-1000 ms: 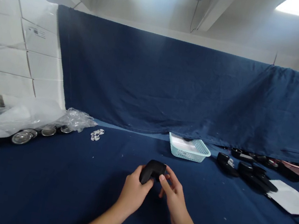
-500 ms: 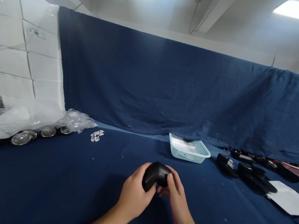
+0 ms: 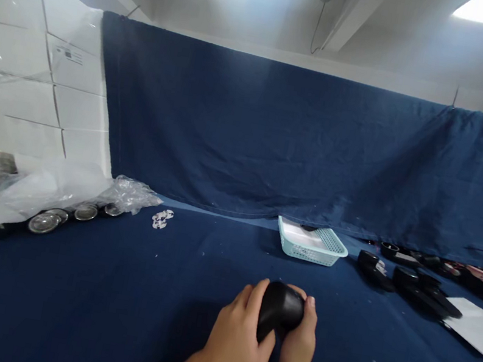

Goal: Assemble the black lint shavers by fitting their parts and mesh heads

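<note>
A smooth black curved object point(image 3: 283, 306) is held between both hands above the blue cloth. My left hand point(image 3: 241, 335) wraps round its left side, with the thumb below and the fingers over the back. On the other end, my right hand point(image 3: 301, 339) is closed round the object, its fingertips near the top right. The underside of the object is hidden by the hands. Beyond the hands stands a light blue basket point(image 3: 310, 254) with white sheets inside.
Small white pieces point(image 3: 162, 218) lie at the back left. Round silver-rimmed parts point(image 3: 44, 223) sit beside clear plastic wrap point(image 3: 128, 193). To the right are black parts point(image 3: 374, 271) and a white sheet point(image 3: 479, 327). A blue curtain point(image 3: 253, 133) hangs behind.
Both hands and the black object have moved right and slightly down. The object has turned a little, and my right hand now closes more fully round its end. The view has shifted slightly.
</note>
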Motion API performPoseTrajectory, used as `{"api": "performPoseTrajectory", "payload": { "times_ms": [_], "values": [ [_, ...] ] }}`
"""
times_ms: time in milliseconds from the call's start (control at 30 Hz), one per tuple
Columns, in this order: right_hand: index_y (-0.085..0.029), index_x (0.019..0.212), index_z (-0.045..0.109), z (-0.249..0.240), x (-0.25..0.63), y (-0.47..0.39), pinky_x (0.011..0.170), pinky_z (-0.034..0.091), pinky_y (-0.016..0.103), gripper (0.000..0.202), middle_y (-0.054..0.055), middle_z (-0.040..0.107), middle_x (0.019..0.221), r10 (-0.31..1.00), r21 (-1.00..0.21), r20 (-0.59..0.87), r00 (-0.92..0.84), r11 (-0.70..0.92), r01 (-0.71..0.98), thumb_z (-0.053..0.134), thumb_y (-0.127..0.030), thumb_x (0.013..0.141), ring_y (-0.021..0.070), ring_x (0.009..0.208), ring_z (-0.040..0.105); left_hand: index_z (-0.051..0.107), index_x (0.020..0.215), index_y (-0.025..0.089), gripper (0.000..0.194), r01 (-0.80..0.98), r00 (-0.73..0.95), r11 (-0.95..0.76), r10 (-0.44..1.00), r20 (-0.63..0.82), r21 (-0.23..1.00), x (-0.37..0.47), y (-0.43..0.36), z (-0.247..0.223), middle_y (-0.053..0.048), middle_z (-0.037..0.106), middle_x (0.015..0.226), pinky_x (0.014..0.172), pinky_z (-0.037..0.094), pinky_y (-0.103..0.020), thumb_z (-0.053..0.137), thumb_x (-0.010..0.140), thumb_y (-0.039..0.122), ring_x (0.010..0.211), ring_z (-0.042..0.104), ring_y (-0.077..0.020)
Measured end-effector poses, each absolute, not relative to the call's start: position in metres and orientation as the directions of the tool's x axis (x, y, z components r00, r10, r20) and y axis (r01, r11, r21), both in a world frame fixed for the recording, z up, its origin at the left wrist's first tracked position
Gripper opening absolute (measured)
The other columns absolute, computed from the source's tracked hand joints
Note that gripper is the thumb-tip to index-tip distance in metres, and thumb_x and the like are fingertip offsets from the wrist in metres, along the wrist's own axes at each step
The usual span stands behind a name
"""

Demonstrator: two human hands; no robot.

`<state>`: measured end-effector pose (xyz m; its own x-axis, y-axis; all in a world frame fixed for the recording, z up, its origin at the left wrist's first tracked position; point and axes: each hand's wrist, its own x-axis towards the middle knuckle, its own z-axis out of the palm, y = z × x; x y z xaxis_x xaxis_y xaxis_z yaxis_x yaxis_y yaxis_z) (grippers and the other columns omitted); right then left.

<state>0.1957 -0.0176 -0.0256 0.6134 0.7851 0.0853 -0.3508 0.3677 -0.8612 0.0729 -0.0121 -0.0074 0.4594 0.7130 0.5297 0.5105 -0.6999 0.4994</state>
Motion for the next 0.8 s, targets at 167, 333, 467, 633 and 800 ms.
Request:
{"api": "performPoseTrajectory", "payload": {
  "times_ms": [167, 333, 467, 633, 800],
  "values": [
    [-0.022, 0.084, 0.062, -0.02, 0.193, -0.026, 0.071, 0.045, 0.029, 0.037, -0.001, 0.064, 0.073, 0.766, -0.842, 0.068, 0.639, 0.388, -0.375, 0.046, -0.054, 0.084, 0.0183, 0.071, 0.056, 0.025, 0.144, 0.02, 0.072, 0.502, 0.481, -0.712, 0.702, 0.526, 0.491, 0.073, -0.018, -0.006, -0.017, 0.054, 0.126, 0.092, 0.05, -0.048, 0.055, 0.078, 0.022, 0.11, 0.057, -0.0334],
    [-0.022, 0.084, 0.061, -0.018, 0.191, -0.024, 0.069, 0.045, 0.03, 0.036, -0.002, 0.063, 0.07, 0.75, -0.857, 0.079, 0.656, 0.387, -0.339, 0.045, -0.054, 0.084, 0.0189, 0.069, 0.056, 0.022, 0.145, 0.019, 0.072, 0.495, 0.505, -0.734, 0.678, 0.534, 0.465, 0.072, -0.015, -0.005, -0.017, 0.055, 0.124, 0.091, 0.05, -0.048, 0.053, 0.079, 0.021, 0.109, 0.057, -0.0334],
    [-0.022, 0.083, 0.06, -0.02, 0.192, -0.022, 0.066, 0.045, 0.03, 0.037, -0.002, 0.062, 0.069, 0.76, -0.868, 0.064, 0.647, 0.363, -0.34, 0.046, -0.057, 0.083, 0.0187, 0.067, 0.056, 0.023, 0.144, 0.019, 0.071, 0.495, 0.516, -0.739, 0.674, 0.529, 0.458, 0.07, -0.011, -0.004, -0.017, 0.054, 0.127, 0.092, 0.05, -0.048, 0.053, 0.079, 0.02, 0.11, 0.056, -0.033],
    [-0.023, 0.083, 0.06, -0.015, 0.192, -0.024, 0.064, 0.048, 0.03, 0.034, -0.003, 0.062, 0.066, 0.781, -0.892, -0.03, 0.623, 0.261, -0.369, 0.048, -0.055, 0.082, 0.0183, 0.064, 0.058, 0.027, 0.141, 0.021, 0.065, 0.468, 0.494, -0.715, 0.699, 0.517, 0.519, 0.069, -0.008, -0.004, -0.014, 0.056, 0.123, 0.091, 0.05, -0.043, 0.051, 0.081, 0.021, 0.107, 0.059, -0.0295],
    [-0.022, 0.053, 0.047, -0.008, 0.192, -0.026, 0.039, 0.035, 0.025, 0.051, -0.004, 0.044, 0.041, 0.857, -0.892, -0.26, 0.445, -0.036, -0.451, 0.046, -0.064, 0.081, 0.0127, 0.039, 0.042, 0.035, 0.138, 0.019, 0.06, 0.495, 0.471, -0.673, 0.739, 0.482, 0.549, 0.068, -0.003, -0.006, -0.013, 0.058, 0.123, 0.093, 0.049, -0.043, 0.052, 0.081, 0.021, 0.107, 0.059, -0.0293]
  ]
}}
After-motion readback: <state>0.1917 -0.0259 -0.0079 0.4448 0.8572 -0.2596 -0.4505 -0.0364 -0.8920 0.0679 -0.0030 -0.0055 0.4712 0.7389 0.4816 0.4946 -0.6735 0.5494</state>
